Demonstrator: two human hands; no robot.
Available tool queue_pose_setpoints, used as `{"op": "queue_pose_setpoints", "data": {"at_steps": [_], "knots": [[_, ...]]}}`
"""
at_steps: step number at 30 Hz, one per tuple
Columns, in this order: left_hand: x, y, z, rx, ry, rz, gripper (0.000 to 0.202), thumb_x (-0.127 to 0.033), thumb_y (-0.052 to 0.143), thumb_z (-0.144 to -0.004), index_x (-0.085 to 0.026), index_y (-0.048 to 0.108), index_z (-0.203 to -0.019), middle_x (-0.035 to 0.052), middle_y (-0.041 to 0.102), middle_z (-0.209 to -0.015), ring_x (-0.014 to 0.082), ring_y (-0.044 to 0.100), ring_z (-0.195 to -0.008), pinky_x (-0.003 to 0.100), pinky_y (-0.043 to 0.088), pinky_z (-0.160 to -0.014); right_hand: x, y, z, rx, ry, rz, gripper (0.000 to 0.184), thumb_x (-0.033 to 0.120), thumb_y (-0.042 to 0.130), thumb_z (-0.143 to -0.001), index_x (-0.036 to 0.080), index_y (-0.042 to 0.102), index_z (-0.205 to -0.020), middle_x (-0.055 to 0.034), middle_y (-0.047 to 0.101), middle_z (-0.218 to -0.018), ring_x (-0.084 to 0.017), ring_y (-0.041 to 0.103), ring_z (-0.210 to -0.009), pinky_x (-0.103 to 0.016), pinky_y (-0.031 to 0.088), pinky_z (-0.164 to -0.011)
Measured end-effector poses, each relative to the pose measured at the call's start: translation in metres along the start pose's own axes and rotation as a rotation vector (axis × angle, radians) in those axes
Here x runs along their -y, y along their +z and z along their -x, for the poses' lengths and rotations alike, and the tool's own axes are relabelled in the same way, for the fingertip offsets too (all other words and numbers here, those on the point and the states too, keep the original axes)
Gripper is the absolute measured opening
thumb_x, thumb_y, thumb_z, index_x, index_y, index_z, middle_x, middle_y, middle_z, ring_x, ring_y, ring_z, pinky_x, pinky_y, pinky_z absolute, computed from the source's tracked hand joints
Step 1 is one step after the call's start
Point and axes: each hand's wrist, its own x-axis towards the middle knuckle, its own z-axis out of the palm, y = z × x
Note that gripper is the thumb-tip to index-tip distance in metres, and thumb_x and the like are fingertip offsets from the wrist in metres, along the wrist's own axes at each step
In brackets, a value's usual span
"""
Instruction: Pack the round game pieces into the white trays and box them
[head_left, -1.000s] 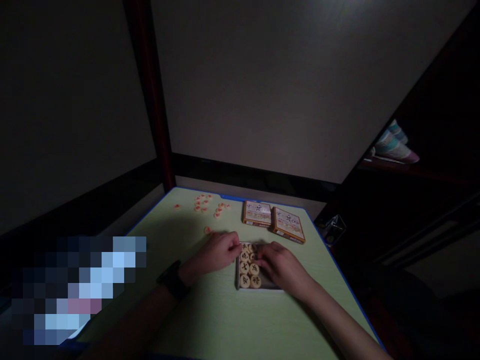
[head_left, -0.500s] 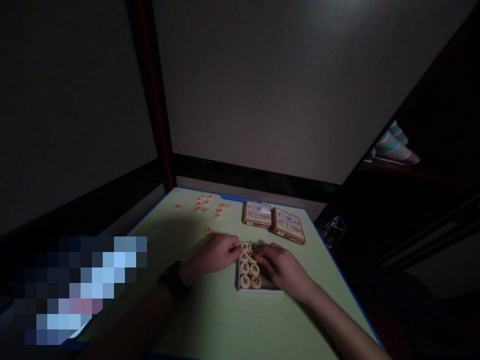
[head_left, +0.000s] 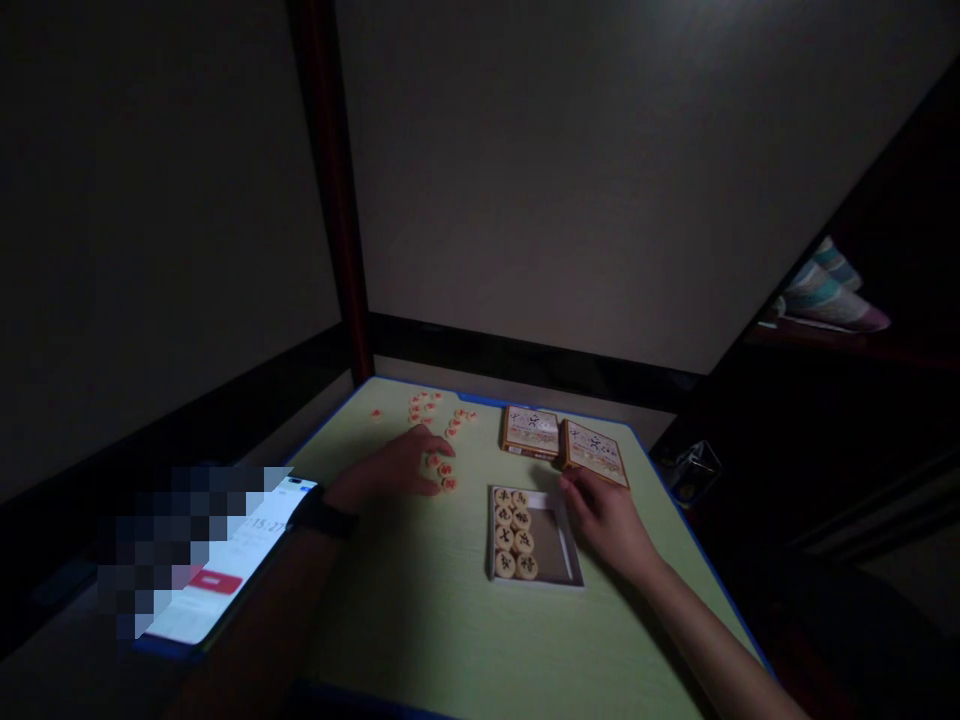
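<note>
Table [head_left: 420, 600]: pale green, blue-edged, dimly lit.
Tray [head_left: 551, 545]: flat on the table ahead of me, near square, so I can't settle a long axis; its two columns run away from me.
Left hand [head_left: 401, 462]: thumb and fingers parted around red-marked pieces [head_left: 446, 468]; contact unclear to me.
Right hand [head_left: 609, 527]: curled beside the tray's right edge; I can't tell its grip.
Tray look: shallow, pale-rimmed, eight black-marked pieces [head_left: 505, 537] along its left.

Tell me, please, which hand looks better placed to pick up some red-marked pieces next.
Probably the left hand: it is open beside three red-marked pieces, while the right hand is by the right edge of the open box, farther from those pieces.
</note>
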Motion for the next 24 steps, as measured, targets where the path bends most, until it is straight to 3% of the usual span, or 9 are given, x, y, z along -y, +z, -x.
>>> {"op": "queue_pose_setpoints", "data": {"at_steps": [7,16,24], "knots": [[0.003,0.003,0.002,0.051,-0.036,-0.026,0.056,-0.027,0.079,-0.058,-0.021,0.065,-0.112,0.0058,0.060,-0.113,0.0238,0.058,-0.100,0.031,0.046,-0.087,-0.010,0.018,0.001,-0.027,-0.006,0.013,0.037,0.044,0.039,-0.097,0.020,0.064,-0.085,-0.0076,0.072,-0.078,-0.023,0.068,-0.073,-0.030,0.048,-0.066],[0.007,0.015,-0.006,-0.037,-0.020,-0.062,0.037,-0.033,0.077,-0.066,-0.020,0.070,-0.099,0.0063,0.066,-0.102,0.0227,0.060,-0.096,0.030,0.046,-0.086,-0.008,0.024,0.003,-0.090,0.048,-0.028,0.042,0.051,0.037,-0.097,0.021,0.063,-0.086,-0.0060,0.071,-0.073,-0.023,0.067,-0.067,-0.029,0.047,-0.061],[0.008,0.027,-0.015,-0.094,-0.019,-0.088,0.043,-0.034,0.080,-0.066,-0.016,0.070,-0.104,0.0086,0.066,-0.103,0.0211,0.061,-0.090,0.029,0.047,-0.083,-0.009,0.026,0.004,-0.102,0.058,-0.006,0.045,0.053,0.034,-0.098,0.020,0.063,-0.087,-0.0067,0.071,-0.074,-0.023,0.067,-0.068,-0.029,0.047,-0.061]]}}
